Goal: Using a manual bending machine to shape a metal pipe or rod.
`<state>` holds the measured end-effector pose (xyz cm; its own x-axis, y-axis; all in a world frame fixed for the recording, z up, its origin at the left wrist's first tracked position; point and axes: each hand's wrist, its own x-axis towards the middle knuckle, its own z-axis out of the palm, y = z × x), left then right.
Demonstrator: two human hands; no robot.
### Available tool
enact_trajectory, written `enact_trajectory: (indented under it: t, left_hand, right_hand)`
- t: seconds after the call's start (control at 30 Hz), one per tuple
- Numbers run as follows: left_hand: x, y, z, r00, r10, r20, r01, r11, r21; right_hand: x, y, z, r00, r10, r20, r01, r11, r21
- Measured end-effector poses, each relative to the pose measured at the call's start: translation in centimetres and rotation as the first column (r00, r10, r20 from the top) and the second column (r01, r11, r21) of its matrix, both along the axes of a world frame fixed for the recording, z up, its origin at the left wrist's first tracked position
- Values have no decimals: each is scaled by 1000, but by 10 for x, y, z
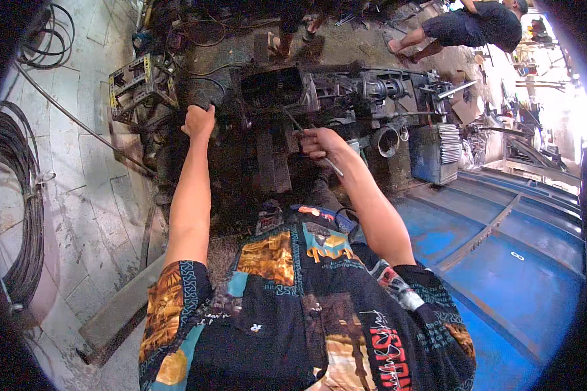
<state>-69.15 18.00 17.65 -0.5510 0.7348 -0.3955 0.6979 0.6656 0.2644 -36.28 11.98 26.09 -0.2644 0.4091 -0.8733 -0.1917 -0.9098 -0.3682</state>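
Observation:
A big greasy engine block (319, 91) lies on the dirty floor in front of me. My left hand (199, 121) is closed on a dark part at the block's left end. My right hand (319, 142) grips a thin metal tool (306, 133), one end pointing up toward the block's open cavity (274, 85), the other end sticking out below my wrist. My patterned shirt fills the lower middle of the view.
Coiled black cables (19, 215) hang at the left by a tiled wall. A metal frame (137, 85) sits left of the block. A blue metal sheet (502, 254) lies at the right. Another person (469, 26) bends over at the top right.

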Motion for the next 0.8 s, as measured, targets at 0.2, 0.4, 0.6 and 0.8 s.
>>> enact_trajectory:
  t: [0.2,0.4,0.6,0.8]
  left_hand:
    - [-1,2,0,1000,4,14,-4,1000,-17]
    - [-15,35,-17,997,-61,42,66,991,-117]
    - [-34,47,-39,995,-73,72,87,974,-211]
    - [-2,16,5,999,-33,12,34,996,-78]
  right_hand:
    - [-23,1,-6,885,-334,-324,292,941,-173]
    - [-48,-8,4,849,-450,-278,423,893,-152]
    - [-45,-16,25,979,-157,-127,165,985,54]
    - [-8,-3,-11,587,15,809,-599,681,422]
